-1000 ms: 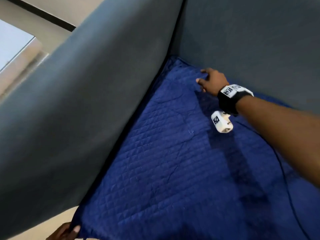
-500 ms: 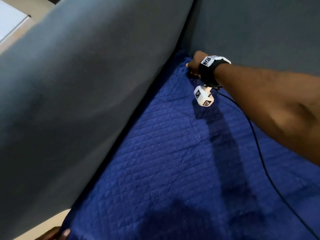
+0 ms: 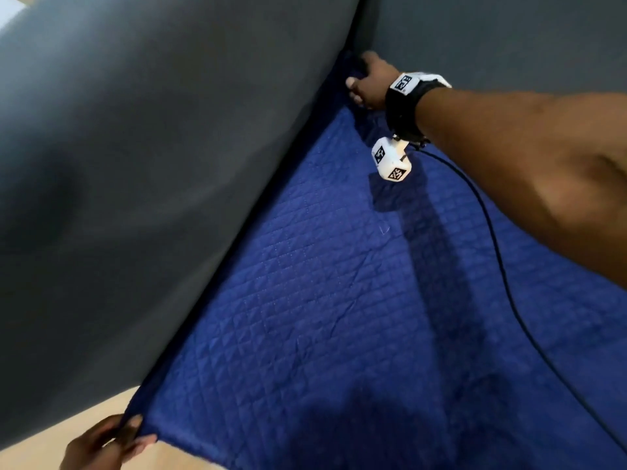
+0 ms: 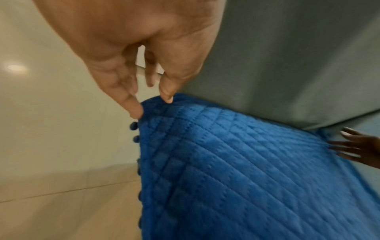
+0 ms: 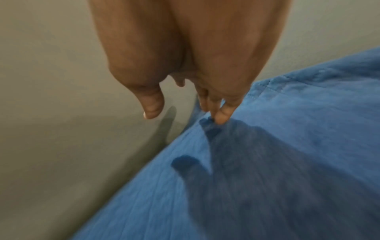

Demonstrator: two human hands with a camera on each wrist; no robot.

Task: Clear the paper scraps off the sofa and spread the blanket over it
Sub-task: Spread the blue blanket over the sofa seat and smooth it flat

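Observation:
A blue quilted blanket [image 3: 322,300] lies spread over the seat of the grey sofa, running along the sofa arm [image 3: 152,181] to the backrest [image 3: 509,35]. My right hand [image 3: 364,79] is at the far corner where arm and backrest meet. Its straight fingers [image 5: 221,116] press the blanket [image 5: 287,146] down there, with the thumb held apart. My left hand [image 3: 135,432] pinches the blanket's near corner [image 4: 160,104] between thumb and finger at the front edge of the seat. No paper scraps are in view.
Beige floor [image 4: 61,203] lies in front of the sofa at the lower left. A black cable [image 3: 502,266] trails from my right wrist across the blanket. Small pompoms [image 4: 133,125] line the blanket's front edge.
My right hand has pushed further into the far corner of the seat. My left hand has come more into view, still holding the near corner.

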